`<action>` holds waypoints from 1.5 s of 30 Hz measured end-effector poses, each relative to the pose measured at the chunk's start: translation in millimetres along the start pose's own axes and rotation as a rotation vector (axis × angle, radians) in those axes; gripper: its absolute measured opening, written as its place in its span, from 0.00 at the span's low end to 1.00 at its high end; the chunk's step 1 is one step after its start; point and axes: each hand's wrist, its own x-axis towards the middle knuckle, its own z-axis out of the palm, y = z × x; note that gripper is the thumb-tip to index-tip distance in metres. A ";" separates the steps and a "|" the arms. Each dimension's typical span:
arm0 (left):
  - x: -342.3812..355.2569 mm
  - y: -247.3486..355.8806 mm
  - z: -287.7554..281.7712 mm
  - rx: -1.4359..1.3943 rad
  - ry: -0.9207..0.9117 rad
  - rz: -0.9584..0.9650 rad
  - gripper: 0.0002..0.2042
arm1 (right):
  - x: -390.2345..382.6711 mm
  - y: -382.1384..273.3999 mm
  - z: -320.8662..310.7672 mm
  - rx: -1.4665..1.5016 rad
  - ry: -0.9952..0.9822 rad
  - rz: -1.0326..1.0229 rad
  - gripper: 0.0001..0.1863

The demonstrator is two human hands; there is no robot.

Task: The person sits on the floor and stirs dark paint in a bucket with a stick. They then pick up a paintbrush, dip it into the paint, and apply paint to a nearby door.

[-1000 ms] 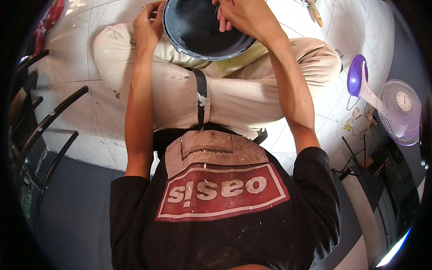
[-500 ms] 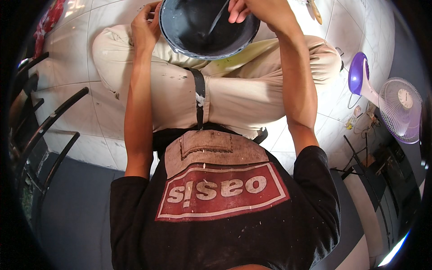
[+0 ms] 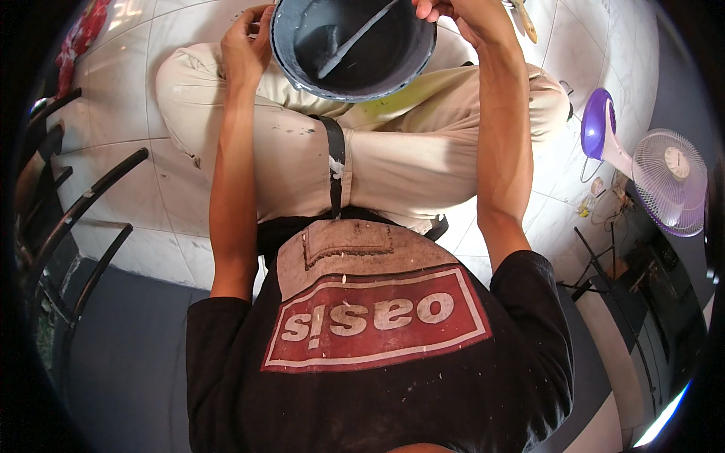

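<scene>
A dark grey bucket rests at my crossed legs, cut off by the upper edge of the picture. Dark grey liquid, which looks like paint, lies inside it. My left hand is curled against the bucket's left side, its fingertips partly hidden by the rim. A grey-coated stirring stick slants across the bucket, its lower end in the liquid. My right hand is over the right rim with curled fingers, close to the stick's upper part; the grip itself is cut off by the picture's edge.
A paintbrush with a wooden handle lies on the white tiles beyond my right knee. A purple and white fan stands to the right. Black metal bars are at the left, with a red cloth behind them.
My right hand has moved right and up, from over the bucket to its right rim. The stick now lies flatter, its lower end farther left. My left hand has stayed in place.
</scene>
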 end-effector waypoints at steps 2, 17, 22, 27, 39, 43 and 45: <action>0.3 0.6 0.1 0.025 0.010 0.033 0.14 | 1.3 2.2 -3.6 0.042 -0.029 -0.022 0.25; -1.3 8.7 0.0 -0.006 0.010 0.044 0.14 | 0.4 5.8 -4.8 0.040 0.099 0.078 0.24; -0.9 5.3 -1.5 0.037 0.015 0.039 0.15 | 0.7 5.0 -2.6 0.046 0.119 0.121 0.24; -5.5 28.5 -2.4 0.015 -0.013 -0.001 0.15 | 0.4 6.8 -5.2 0.055 0.124 0.145 0.24; -8.1 39.4 -4.0 0.031 -0.008 -0.030 0.15 | 3.3 19.9 -14.2 0.163 0.060 0.111 0.23; -4.7 31.6 2.6 -0.002 0.060 0.067 0.14 | 3.2 14.0 -10.8 0.157 0.098 0.144 0.23; -4.2 26.7 3.3 0.000 0.096 0.103 0.14 | 3.1 4.5 -0.2 0.055 0.129 0.109 0.22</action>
